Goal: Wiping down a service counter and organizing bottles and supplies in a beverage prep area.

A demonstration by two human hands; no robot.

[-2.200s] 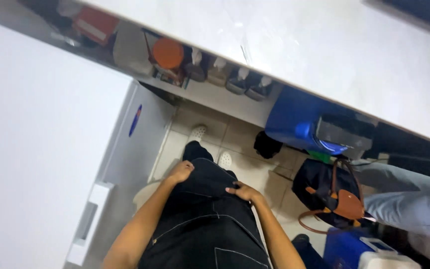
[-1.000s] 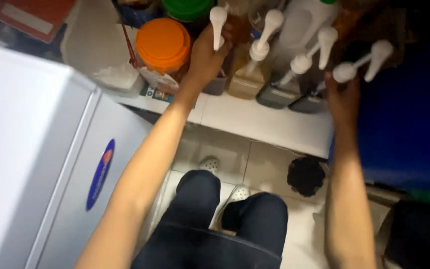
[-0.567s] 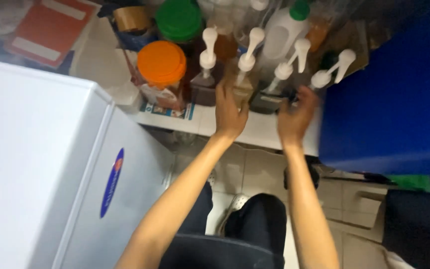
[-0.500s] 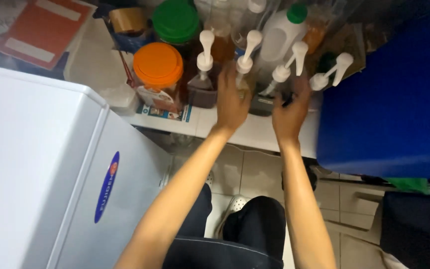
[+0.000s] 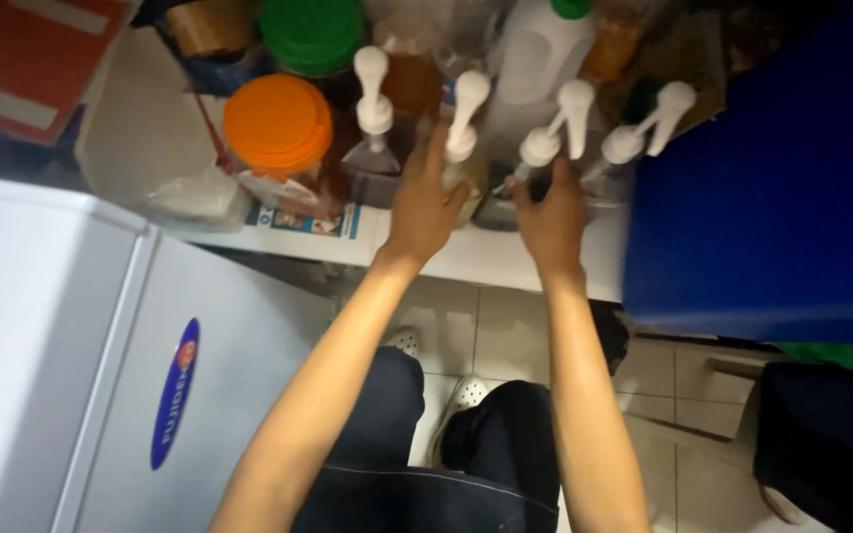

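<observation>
A row of pump bottles stands on a low white shelf (image 5: 505, 262) near the floor. The left hand (image 5: 425, 207) is on the second pump bottle (image 5: 461, 133), the one with a white pump top. Its fingers wrap the bottle's side, so the grip is closed on that bottle. The right hand (image 5: 550, 212) is just beside it, on the third pump bottle (image 5: 550, 138). Its fingers curl around the bottle below the pump, so that grip is closed on it too. The two hands are close but do not touch. One more pump bottle (image 5: 375, 104) stands to the left of them, and a fourth one (image 5: 644, 128) stands to the right. A jar with an orange lid (image 5: 278, 123) is further left, and a green lid (image 5: 311, 35) shows behind it. A white jug (image 5: 535, 49) stands at the back. A big blue bin (image 5: 772, 197) sits on the right, right by the shelf. A white fridge (image 5: 81, 365) fills the left side. Below are pale floor tiles (image 5: 505, 336), and the person's dark trousers (image 5: 446, 454) and white shoes (image 5: 456, 400).
</observation>
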